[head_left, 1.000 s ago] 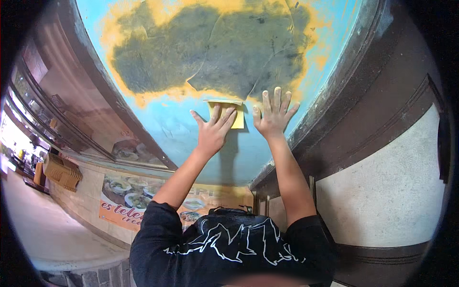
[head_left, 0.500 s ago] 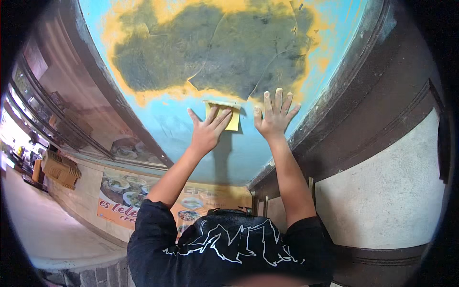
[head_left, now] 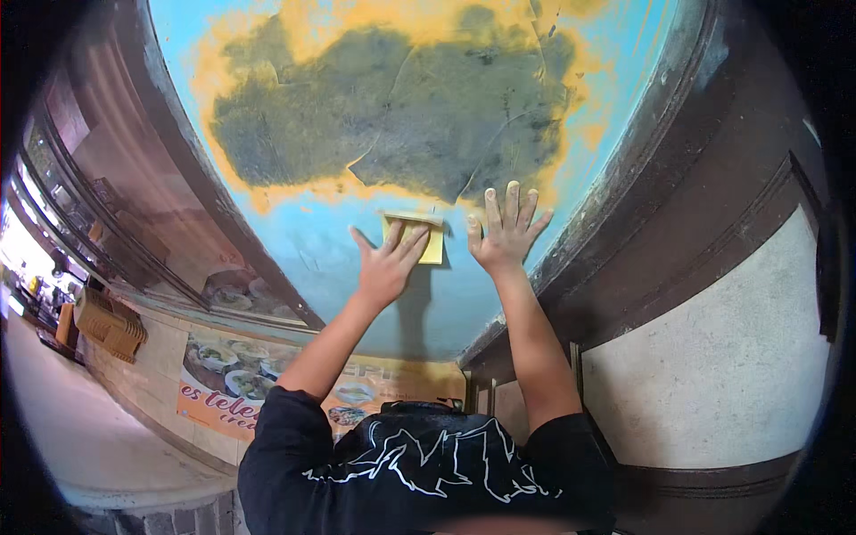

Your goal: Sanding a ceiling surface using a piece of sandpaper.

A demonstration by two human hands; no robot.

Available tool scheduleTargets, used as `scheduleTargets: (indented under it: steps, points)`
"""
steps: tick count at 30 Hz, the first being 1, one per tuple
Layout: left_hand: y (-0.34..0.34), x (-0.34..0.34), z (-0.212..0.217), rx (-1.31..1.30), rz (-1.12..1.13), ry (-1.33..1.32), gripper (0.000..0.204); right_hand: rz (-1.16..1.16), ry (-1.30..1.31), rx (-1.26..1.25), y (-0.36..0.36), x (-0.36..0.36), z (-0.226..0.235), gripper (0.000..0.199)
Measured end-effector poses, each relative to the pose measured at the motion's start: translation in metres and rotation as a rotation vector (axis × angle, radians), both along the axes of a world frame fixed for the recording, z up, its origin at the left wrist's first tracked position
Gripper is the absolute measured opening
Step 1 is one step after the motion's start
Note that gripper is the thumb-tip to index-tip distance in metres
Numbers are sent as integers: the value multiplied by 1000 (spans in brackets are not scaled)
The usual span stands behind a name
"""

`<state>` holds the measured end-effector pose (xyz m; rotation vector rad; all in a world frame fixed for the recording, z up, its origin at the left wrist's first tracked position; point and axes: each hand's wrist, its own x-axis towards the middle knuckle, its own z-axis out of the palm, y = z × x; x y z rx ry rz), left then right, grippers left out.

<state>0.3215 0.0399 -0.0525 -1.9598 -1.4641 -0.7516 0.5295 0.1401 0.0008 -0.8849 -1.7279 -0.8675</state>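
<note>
Wall (head_left: 312, 234) painted light blue rose behind the left hand (head_left: 388, 267) and right hand (head_left: 505, 241). Above both, a dark grey patch (head_left: 455, 98) with ragged orange edges covered much of it. Below and to their left was a food banner (head_left: 241, 383). The right hand lay flat, fingers fanned; the left, thumb stretched outward, pressed a yellow sheet (head_left: 432, 253) under its fingers.

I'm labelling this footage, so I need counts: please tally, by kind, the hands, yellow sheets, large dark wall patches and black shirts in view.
Hands: 2 (left hand, right hand)
Yellow sheet: 1
Large dark patch: 1
Black shirt: 1
Total: 5
</note>
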Motion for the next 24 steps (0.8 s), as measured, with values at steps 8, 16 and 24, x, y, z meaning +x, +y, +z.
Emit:
scheduleTargets:
  steps: [8,16,24]
  points:
    - [3,12,34,38,-3,-4,56,6,-37,56,3,4,0,55]
    - [-8,12,-19,-55,-47,-57,58,29,8,6,-3,4,4,52]
    - [10,7,43,62,-34,-2,52,13,-38,22,3,0,-1,54]
